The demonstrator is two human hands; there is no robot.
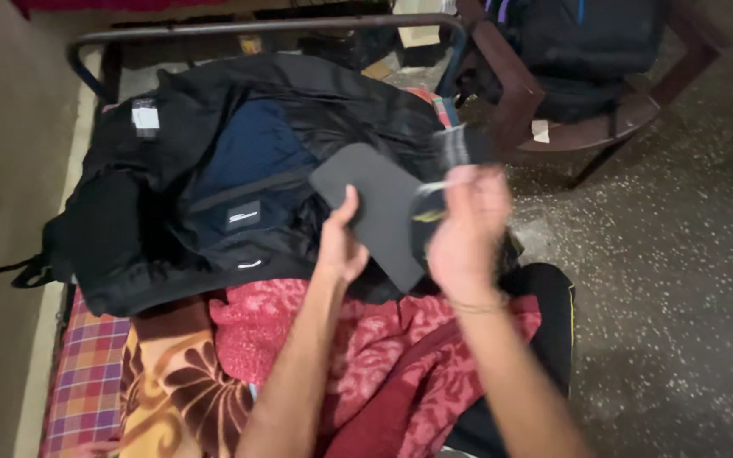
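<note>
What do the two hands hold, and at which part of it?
The left hand grips a flat dark grey pad at its lower edge. The right hand is blurred; it pinches something small and dark near the pad's right side.

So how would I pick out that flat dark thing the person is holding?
Start at the bed with the checked sheet and red blanket, where a big black backpack lies open. Just over its right side, the left hand grips a flat dark grey pouch. It is smooth, matte and round-cornered, unlike the crumpled, shiny bag fabric behind.
</note>
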